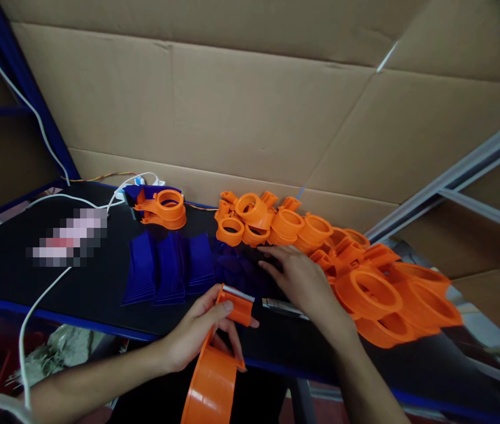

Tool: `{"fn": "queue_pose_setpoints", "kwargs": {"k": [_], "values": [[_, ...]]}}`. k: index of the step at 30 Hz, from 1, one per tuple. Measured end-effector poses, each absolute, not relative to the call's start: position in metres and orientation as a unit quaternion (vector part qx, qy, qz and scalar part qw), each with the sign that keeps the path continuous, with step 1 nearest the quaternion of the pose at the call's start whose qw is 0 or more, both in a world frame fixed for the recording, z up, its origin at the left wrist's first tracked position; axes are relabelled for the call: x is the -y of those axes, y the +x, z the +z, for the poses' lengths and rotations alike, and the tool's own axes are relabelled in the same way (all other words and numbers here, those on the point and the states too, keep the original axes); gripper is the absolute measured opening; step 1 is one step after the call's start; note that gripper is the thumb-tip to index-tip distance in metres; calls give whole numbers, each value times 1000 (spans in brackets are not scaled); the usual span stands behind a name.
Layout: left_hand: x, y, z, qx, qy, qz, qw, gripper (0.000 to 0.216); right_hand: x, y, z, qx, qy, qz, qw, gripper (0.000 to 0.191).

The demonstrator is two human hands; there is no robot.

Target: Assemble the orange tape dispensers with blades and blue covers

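My left hand (pixel 208 327) is closed around the head of an orange tape dispenser (pixel 212 386), thumb pressed by a toothed metal cutting blade (pixel 238 292). The dispenser's round ring hangs toward the bottom of the view. My right hand (pixel 296 277) reaches over a pile of small dark blue pieces (pixel 236 262), its thumb and index finger apart, with nothing visible between them. Its lower fingers are partly hidden. A flat metallic object (pixel 285 307) lies on the table below my right hand.
Stacks of blue curved plates (pixel 168 268) stand left of the loose pieces. Orange dispensers (pixel 287 227) line the back, with a larger heap (pixel 373 297) at right. Another orange dispenser (pixel 165 209) sits back left near white cables (pixel 112 197). A cardboard wall (pixel 232 106) rises behind the black table (pixel 99 294).
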State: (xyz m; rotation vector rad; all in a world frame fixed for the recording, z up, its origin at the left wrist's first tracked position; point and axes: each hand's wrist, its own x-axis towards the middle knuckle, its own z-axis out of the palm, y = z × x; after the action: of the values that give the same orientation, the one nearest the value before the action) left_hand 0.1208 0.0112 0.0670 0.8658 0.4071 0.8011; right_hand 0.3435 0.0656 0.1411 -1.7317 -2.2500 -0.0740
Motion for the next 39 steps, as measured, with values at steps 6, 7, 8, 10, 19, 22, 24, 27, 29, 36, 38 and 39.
{"fn": "queue_pose_setpoints", "kwargs": {"k": [6, 7, 8, 10, 19, 22, 24, 27, 29, 36, 38, 39], "values": [[-11, 120, 66, -192, 409, 365, 814, 33, -96, 351, 139, 850, -519, 27, 85, 61], [-11, 120, 66, -191, 410, 364, 814, 33, -99, 350, 139, 860, -503, 38, 78, 64], [-12, 120, 65, -188, 411, 364, 815, 33, -104, 350, 140, 867, -491, 47, 72, 66], [-12, 120, 64, -179, 412, 362, 817, 33, -112, 349, 140, 876, -475, 59, 64, 65], [-13, 120, 62, -171, 403, 358, 825, 31, -130, 351, 130, 879, -459, 98, 81, 49], [-13, 120, 62, -172, 399, 362, 825, 30, -129, 354, 132, 874, -456, 119, 115, 43], [-13, 120, 63, -172, 396, 363, 826, 30, -128, 357, 135, 867, -457, 141, 141, 36], [-12, 119, 65, -182, 397, 365, 823, 33, -124, 360, 140, 847, -465, 182, 184, 30], [-12, 120, 66, -190, 397, 366, 820, 32, -119, 361, 143, 830, -472, 210, 213, 29], [-9, 122, 68, -195, 383, 383, 818, 27, -82, 363, 156, 746, -454, 367, 321, 25], [-8, 123, 68, -204, 374, 394, 815, 26, -69, 361, 157, 689, -437, 448, 367, 30], [-8, 123, 69, -208, 368, 398, 814, 26, -63, 358, 155, 670, -430, 470, 380, 31]]}}
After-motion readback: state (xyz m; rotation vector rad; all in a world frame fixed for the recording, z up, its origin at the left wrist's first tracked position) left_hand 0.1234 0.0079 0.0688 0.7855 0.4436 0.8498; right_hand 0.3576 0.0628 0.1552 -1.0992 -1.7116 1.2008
